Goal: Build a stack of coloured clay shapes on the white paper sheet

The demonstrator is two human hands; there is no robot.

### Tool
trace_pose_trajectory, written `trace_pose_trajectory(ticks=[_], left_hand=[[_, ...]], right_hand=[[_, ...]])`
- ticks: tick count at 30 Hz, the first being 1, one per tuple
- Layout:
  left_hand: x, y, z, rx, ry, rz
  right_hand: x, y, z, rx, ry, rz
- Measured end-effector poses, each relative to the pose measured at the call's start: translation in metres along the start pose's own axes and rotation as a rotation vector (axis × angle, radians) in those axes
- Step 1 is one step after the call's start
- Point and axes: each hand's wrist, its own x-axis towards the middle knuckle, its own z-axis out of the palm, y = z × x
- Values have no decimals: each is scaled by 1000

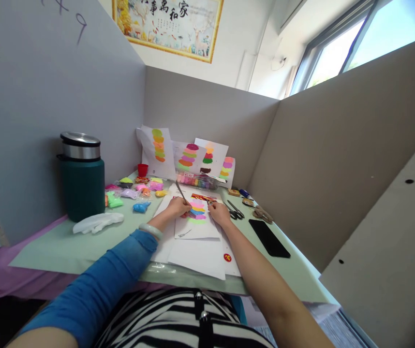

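Observation:
Pinched in my left hand (179, 208) is a thin dark stick-like tool (181, 190) that points up and away; I cannot tell its exact kind. Beneath my hands lies a small white sheet (197, 232) bearing stacked blobs of colour (198, 210) in pink, yellow, blue, purple and green. My right hand (219, 212) rests at the sheet's right edge with curled fingers; what they hold, if anything, is hidden. Larger white papers (200, 256) lie under the sheet. Black scissors (235, 210) lie just right of my right hand.
A dark green bottle (81, 186) and a white glove (97, 223) stand at left, near small bags of coloured clay (141, 207) and a red cup (142, 169). Painted sheets (187, 157) lean at the back. A black phone-like slab (269, 238) lies right. Grey partitions (207, 101) enclose the desk.

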Motion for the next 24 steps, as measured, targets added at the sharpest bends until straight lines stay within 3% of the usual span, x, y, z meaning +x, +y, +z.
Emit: trace_pose_trajectory(ticks=[24], left_hand=[[-1,-1,-2,-92,-32,-7]], right_hand=[[1,1,1,4,-1,-23]])
